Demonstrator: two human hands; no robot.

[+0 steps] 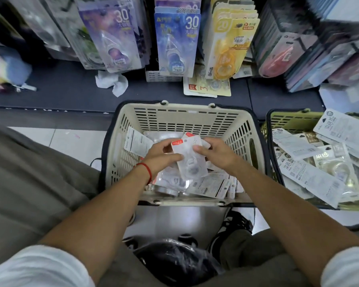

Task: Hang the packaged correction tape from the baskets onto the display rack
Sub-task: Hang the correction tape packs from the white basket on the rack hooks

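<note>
Over the beige basket (174, 112), my left hand (162, 156) and my right hand (216, 154) together grip a small stack of clear correction tape packages with red top corners (192, 160). The left thumb lies across the front of the stack and the right fingers curl round its right edge. Several more packages (207, 186) lie loose in the bottom of the basket. Above, the display rack carries hanging rows of packaged tapes: purple (116, 40), blue (177, 44) and yellow (228, 48).
A green basket (288, 119) full of white tape packages stands at the right. A crumpled tissue (112, 81) and a flat yellow package (205, 88) lie on the dark shelf base. My knees and a shoe (232, 224) frame the beige basket.
</note>
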